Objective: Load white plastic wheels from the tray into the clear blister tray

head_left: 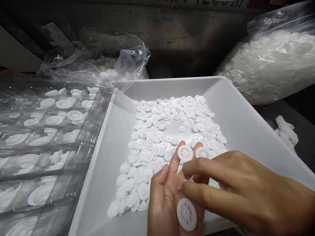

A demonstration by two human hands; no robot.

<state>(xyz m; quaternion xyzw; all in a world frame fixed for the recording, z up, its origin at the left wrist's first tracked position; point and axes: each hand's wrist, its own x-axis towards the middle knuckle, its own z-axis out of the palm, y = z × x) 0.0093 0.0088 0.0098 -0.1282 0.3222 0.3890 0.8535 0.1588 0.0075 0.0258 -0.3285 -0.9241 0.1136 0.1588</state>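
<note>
Palm up over the white bin (98, 183), my left hand (164, 200) is cupped and carries white plastic wheels. One spoked wheel (187, 214) lies near the heel of the palm. Another wheel (185, 153) rests at the fingertips, and a third wheel (203, 152) shows beside it, partly behind my right hand (228, 186). That hand reaches in from the right, its thumb and forefinger closed over the left palm. A white edge shows between them, apparently of a wheel mostly hidden by the fingers. Many loose wheels (147, 157) are spread on the bin's floor.
A clear plastic tray (83, 157) with white parts in its compartments stands along the bin's left side. Behind it is an open clear bag (98, 65). A full bag of white wheels (270, 62) sits at the back right, with a crumpled white piece (286, 131) below.
</note>
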